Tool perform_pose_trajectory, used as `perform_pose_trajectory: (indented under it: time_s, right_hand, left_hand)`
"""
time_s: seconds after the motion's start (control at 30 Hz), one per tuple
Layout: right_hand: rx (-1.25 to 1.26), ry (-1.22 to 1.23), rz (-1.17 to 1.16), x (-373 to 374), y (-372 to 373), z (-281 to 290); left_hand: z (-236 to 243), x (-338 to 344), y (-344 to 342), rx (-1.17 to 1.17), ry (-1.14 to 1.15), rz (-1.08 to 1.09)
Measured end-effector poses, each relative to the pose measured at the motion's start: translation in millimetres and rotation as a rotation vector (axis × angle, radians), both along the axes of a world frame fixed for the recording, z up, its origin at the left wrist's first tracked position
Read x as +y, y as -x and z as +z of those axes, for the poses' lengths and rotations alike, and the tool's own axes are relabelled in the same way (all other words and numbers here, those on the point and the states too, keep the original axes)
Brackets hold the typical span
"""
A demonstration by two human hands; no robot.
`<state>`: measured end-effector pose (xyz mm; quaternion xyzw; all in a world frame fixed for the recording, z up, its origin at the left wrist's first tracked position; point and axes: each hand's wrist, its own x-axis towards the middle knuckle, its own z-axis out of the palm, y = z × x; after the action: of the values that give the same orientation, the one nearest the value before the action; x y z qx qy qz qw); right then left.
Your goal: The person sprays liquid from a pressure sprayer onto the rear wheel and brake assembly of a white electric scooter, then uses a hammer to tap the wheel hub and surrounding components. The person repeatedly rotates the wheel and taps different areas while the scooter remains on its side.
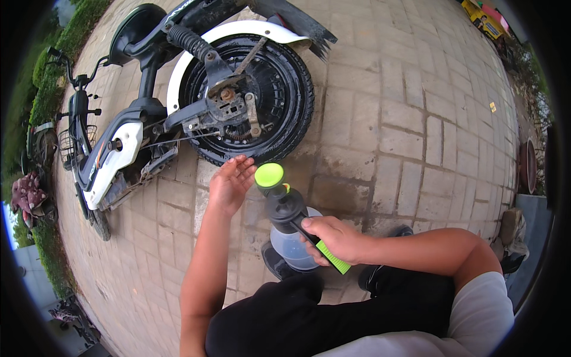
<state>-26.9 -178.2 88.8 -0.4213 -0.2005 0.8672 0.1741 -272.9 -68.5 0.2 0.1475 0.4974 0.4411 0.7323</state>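
My left hand (pixel 230 185) is raised just below the scooter's rear tyre (pixel 302 122), palm turned up. Its fingers are slightly bent, and nothing shows in them. My right hand (pixel 336 239) is closed round the black handle of a brush with bright green bristles (pixel 334 257). Behind the brush, a pump spray bottle (pixel 291 241) stands on the paving between my feet. It has a translucent body, a black top and a round green pump knob (pixel 269 174). The brush and my right hand cover part of the bottle. Dark wet tread shows on the tyre.
A white and black electric scooter (pixel 122 152) stands at the left, its rear wheel nearest me. Brick paving (pixel 357 107) has damp patches beside the tyre. A brown pot (pixel 527 166) sits at the far right. A yellow object (pixel 483 21) lies at the upper right.
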Motion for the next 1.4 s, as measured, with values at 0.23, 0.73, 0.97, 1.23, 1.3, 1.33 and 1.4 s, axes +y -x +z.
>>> perform_pose_trajectory:
  time_s: [0.23,0.73,0.97,1.23,1.3,1.33,1.4]
  right_hand:
    - [-0.002,0.024,0.093,5.2,0.2,0.0]
    - [0.019,0.117,0.012,12.0,-8.9,-6.0]
    - [0.037,0.166,-0.085,15.8,-12.7,-10.0]
    - [0.009,0.202,-0.099,20.7,-11.2,-11.8]
    - [0.001,0.212,-0.104,21.3,-12.7,-12.0]
    - [0.005,0.219,-0.115,21.7,-13.9,-12.1]
    - [0.0,0.231,-0.13,22.2,-15.9,-12.4]
  left_hand:
    - [-7.2,6.2,0.8,-0.007,0.018,-0.025]
    - [-29.7,0.3,31.4,0.476,0.099,0.329]
    - [-47.7,10.5,37.2,0.407,0.204,0.263]
    - [-71.9,13.9,23.1,0.367,0.144,0.15]
    - [-63.7,28.4,39.2,0.413,0.139,0.23]
    - [-57.7,39.4,48.0,0.434,0.107,0.271]
    - [-45.2,55.4,59.7,0.511,0.016,0.279]
